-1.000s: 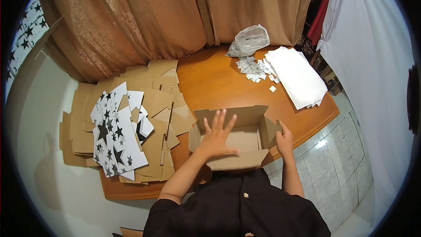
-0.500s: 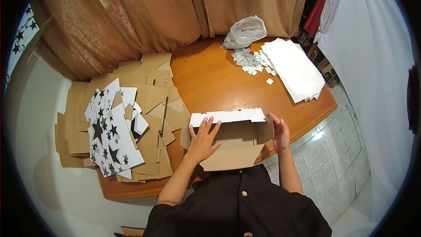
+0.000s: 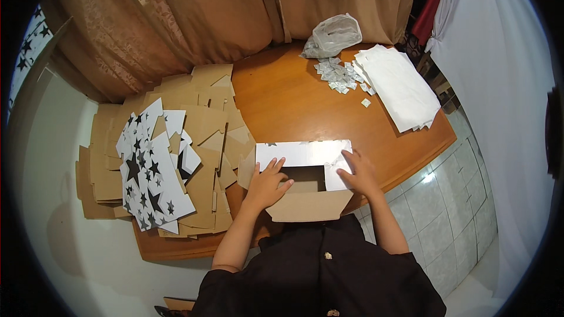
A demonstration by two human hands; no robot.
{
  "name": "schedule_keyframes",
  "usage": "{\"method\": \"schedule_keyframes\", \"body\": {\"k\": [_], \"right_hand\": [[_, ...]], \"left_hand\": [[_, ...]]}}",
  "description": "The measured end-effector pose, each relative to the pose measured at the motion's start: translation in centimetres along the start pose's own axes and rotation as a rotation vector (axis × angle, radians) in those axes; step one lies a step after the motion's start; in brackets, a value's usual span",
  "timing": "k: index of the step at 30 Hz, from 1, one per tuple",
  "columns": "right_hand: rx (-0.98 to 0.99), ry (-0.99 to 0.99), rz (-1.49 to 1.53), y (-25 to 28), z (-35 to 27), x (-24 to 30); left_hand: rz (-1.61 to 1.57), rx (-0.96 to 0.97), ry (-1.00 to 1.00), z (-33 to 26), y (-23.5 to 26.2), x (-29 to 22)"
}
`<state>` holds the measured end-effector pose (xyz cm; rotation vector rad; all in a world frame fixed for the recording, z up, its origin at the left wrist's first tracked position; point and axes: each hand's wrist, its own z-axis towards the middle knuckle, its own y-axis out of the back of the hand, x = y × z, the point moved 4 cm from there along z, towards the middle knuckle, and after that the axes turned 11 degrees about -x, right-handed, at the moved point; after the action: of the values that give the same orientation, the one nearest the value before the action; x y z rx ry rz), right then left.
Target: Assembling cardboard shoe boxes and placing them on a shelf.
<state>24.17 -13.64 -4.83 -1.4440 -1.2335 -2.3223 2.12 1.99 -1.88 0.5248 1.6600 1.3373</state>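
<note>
A cardboard box (image 3: 303, 154), white with black stars on one face and brown on the other, sits at the table's near edge. Its far white flap lies folded in, and a right-hand white flap (image 3: 336, 178) is turned inward too. The near flap (image 3: 308, 206) shows brown and leans toward me; a brown flap sticks out at the left. My left hand (image 3: 269, 186) rests on the box's left side, fingers apart, tips touching the far flap. With its fingers spread, my right hand (image 3: 361, 174) presses on the right flap and the far right corner.
Flat brown cardboard blanks (image 3: 202, 123) pile up at the left, topped by star-printed white pieces (image 3: 147, 167). Small white packets (image 3: 338, 76) spill beside a clear plastic bag (image 3: 335, 36) at the far side. A stack of white sheets (image 3: 402, 88) lies far right on the wooden table (image 3: 276, 94).
My right hand has moved from outside the box's right side inward and left, folding the right flap over. The far flap now lies flatter. My left hand stays at the left side.
</note>
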Motion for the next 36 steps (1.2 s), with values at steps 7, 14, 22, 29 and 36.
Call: {"method": "schedule_keyframes", "body": {"k": [7, 14, 22, 29, 36], "right_hand": [[0.099, -0.048, -0.267, -1.0, -0.1, 1.4], [-0.162, -0.338, 0.642, -2.9, -0.9, -4.6], [0.049, -0.032, 0.646, -0.1, -3.7, -0.4], [0.030, -0.017, 0.543, 0.2, -4.6, -1.3], [0.086, 0.037, 0.433, 0.1, -4.0, -1.4]], "left_hand": [[-0.224, -0.824, -0.242, -2.8, 7.6, -2.6], [-0.902, -1.230, 0.437, -3.7, 4.8, 7.6], [-1.113, -0.303, 0.573, -1.0, -3.4, 6.6], [-0.967, -0.267, 0.539, -0.7, -3.1, 5.7], [-1.320, -0.224, 0.590, -2.0, -3.3, 6.4]]}}
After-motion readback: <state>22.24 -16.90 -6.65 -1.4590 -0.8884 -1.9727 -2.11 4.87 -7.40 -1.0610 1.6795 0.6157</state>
